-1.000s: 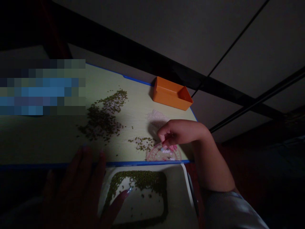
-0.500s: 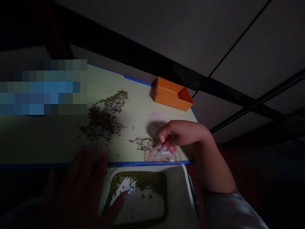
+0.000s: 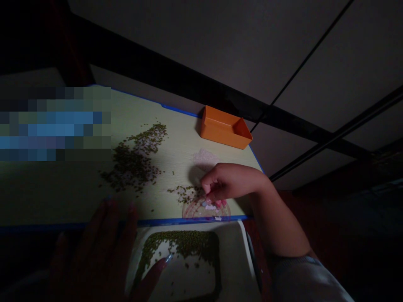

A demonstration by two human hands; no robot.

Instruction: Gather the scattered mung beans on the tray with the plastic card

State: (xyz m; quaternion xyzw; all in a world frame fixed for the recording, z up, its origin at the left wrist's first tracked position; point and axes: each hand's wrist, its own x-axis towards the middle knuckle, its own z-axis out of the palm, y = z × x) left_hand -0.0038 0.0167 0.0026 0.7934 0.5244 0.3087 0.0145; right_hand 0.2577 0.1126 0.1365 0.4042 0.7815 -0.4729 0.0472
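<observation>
My right hand pinches a clear semicircular protractor with reddish markings; it lies low against the tabletop by the front edge. Small white and pink pieces show at its middle, partly hidden by my fingers. Just left of that hand is a small scatter of green beans with pale grains. Behind it lies a pale pile of what looks like rice. My left hand, dark in shadow, has its fingers spread at the table edge, and its thumb reaches over a white tray holding green beans.
An orange open box stands at the back right of the pale table. Left of centre lies a larger spread of green beans mixed with pale grains. A blue strip runs along the table's front edge. The far left is blurred out.
My right hand has slid the protractor a little to the left, towards the small bean scatter. The whole view has shifted slightly. My left hand keeps nearly the same pose.
</observation>
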